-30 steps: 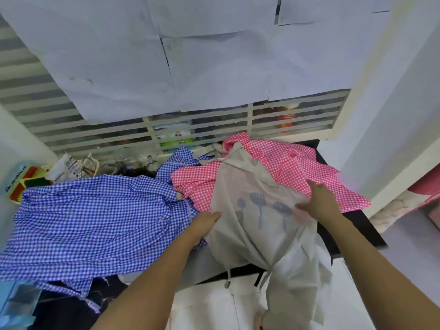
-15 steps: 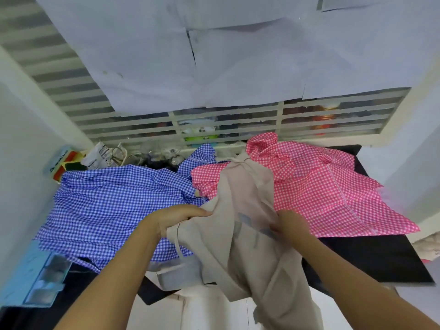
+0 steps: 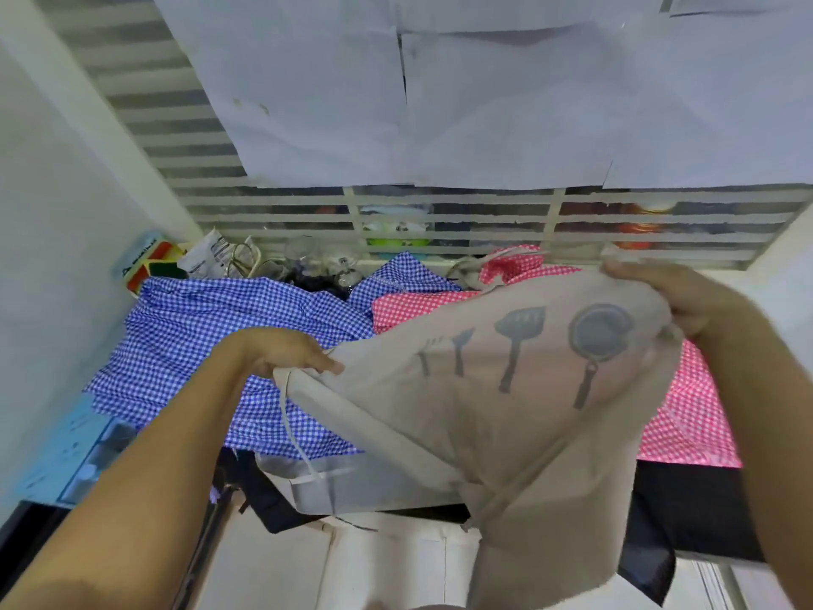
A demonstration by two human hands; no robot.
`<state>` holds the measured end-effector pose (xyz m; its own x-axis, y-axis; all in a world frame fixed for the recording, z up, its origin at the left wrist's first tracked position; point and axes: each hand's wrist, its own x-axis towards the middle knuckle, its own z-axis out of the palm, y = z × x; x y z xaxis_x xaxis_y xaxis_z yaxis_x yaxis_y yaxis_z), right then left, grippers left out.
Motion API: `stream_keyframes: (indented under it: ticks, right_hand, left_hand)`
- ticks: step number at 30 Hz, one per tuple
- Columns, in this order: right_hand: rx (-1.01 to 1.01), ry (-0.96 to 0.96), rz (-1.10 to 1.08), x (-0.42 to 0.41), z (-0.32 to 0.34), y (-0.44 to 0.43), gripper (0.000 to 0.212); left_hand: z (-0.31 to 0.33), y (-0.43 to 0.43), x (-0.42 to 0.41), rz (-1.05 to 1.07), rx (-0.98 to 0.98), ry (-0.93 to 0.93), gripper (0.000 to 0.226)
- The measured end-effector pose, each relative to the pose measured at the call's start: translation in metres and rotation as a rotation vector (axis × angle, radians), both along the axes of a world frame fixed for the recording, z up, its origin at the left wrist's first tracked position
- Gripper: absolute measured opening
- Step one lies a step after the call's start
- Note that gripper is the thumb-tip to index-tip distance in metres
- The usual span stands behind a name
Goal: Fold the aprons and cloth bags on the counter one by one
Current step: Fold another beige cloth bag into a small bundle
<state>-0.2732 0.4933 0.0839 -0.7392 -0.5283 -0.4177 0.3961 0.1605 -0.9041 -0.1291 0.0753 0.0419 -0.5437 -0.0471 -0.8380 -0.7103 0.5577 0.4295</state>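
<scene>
A beige cloth apron (image 3: 484, 416) printed with grey kitchen utensils is stretched in the air above the black counter (image 3: 686, 512). My left hand (image 3: 281, 352) grips its left edge, where a thin tie hangs down. My right hand (image 3: 677, 297) grips its upper right corner, raised higher than the left. The apron's lower part drapes over the counter's front edge. Behind it, a blue checked apron (image 3: 211, 341) lies spread on the left and a pink checked apron (image 3: 699, 416) on the right, partly hidden by the beige cloth.
A slatted window grille (image 3: 484, 222) with paper sheets above it closes the back. Small packets, a box (image 3: 145, 261) and glassware (image 3: 316, 261) crowd the far left of the counter. A white wall (image 3: 57, 239) stands close on the left; a light blue object (image 3: 75, 455) sits below it.
Both hands have lifted and spread the bunched beige apron; my right hand rose up and to the right, so the utensil print now shows flat. The camera tilted and shifted left.
</scene>
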Motion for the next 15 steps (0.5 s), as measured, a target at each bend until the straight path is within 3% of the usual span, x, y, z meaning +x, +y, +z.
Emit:
stream_keyframes:
  ticks: [1, 3, 5, 7, 8, 9, 11, 12, 15]
  right_hand:
    - [0.13, 0.076, 0.057, -0.012, 0.01, 0.009, 0.085]
    - [0.339, 0.239, 0.061, -0.031, 0.019, 0.017, 0.057]
    - [0.439, 0.469, -0.188, -0.049, 0.02, 0.017, 0.024]
    - [0.497, 0.634, -0.467, -0.062, 0.009, 0.013, 0.034]
    - [0.529, 0.668, -0.541, -0.063, 0.001, 0.01, 0.047]
    - [0.58, 0.683, -0.587, -0.058, -0.009, 0.004, 0.055]
    - [0.691, 0.709, -0.646, -0.035, -0.032, -0.011, 0.056]
    - [0.691, 0.717, -0.633, -0.019, -0.046, -0.02, 0.053]
    - [0.642, 0.522, -0.49, 0.043, -0.1, -0.046, 0.041]
  left_hand:
    - [0.004, -0.004, -0.004, 0.025, 0.021, 0.029, 0.034]
    - [0.009, -0.008, -0.012, 0.119, 0.018, 0.218, 0.037]
    - [0.009, -0.004, -0.029, 0.27, -0.035, 0.573, 0.021]
    - [0.007, 0.01, -0.049, 0.357, -0.202, 0.902, 0.019]
    - [0.004, 0.019, -0.059, 0.409, -0.267, 0.994, 0.014]
    - [-0.003, 0.026, -0.07, 0.485, -0.282, 1.02, 0.023]
    - [-0.02, 0.044, -0.083, 0.603, -0.291, 0.987, 0.064]
    - [-0.028, 0.054, -0.081, 0.628, -0.347, 1.002, 0.074]
    - [-0.06, 0.09, -0.063, 0.507, -0.52, 1.186, 0.055]
